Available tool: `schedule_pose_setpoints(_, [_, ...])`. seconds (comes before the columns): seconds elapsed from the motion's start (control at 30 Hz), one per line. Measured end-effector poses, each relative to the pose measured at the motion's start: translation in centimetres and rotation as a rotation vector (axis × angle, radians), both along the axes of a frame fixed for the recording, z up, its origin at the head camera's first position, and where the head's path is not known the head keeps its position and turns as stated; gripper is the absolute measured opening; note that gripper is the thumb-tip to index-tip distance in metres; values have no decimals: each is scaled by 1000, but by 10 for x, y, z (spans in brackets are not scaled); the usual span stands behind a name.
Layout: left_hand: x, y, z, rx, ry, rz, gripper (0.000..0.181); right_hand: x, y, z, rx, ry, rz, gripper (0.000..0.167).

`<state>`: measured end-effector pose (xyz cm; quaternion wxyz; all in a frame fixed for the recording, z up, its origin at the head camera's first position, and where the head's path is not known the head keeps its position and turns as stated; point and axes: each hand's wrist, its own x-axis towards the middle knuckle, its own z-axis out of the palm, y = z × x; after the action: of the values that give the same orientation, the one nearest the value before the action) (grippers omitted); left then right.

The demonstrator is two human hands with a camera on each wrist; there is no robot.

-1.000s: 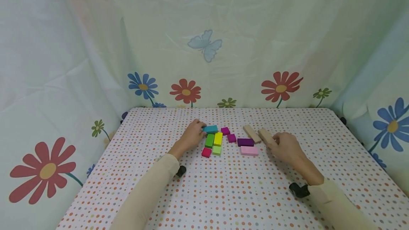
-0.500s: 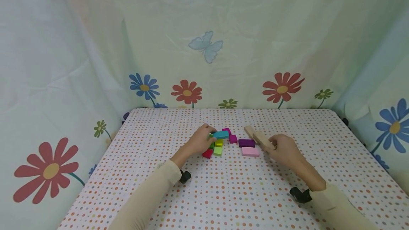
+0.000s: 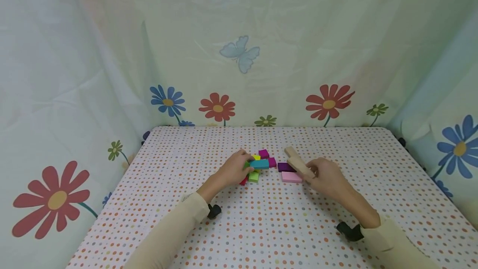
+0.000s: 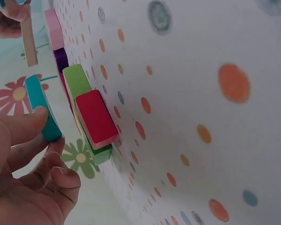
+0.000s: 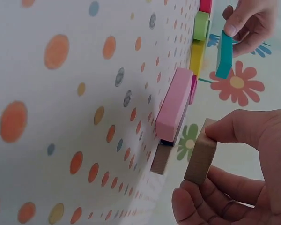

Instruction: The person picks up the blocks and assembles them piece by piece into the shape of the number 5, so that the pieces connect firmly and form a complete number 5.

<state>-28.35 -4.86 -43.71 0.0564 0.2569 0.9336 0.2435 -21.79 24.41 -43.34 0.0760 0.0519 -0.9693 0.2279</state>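
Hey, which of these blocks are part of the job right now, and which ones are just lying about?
Likely in use:
- teal block, held by the left hand
- wooden block, held by the right hand

Lying about, unheld:
- second wooden block
- pink block
- purple block
- two magenta blocks
- yellow block
- light green block
- darker green block
- red block

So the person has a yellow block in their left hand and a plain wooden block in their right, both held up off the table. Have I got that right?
Nearly: the left hand holds a teal block, not a yellow one, as the left wrist view shows. The right hand does hold a plain wooden block, and both are off the table.
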Motion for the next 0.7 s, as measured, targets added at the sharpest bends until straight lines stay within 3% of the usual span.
schedule_pose_setpoints(0.4, [15, -4, -1, -14, 3, -58, 38, 5, -7, -1, -5, -29, 78, 38])
schedule_pose_setpoints(0.7, [20, -5, -3, -28, -10, -114, 36, 8, -8, -2, 11, -32, 166, 35])
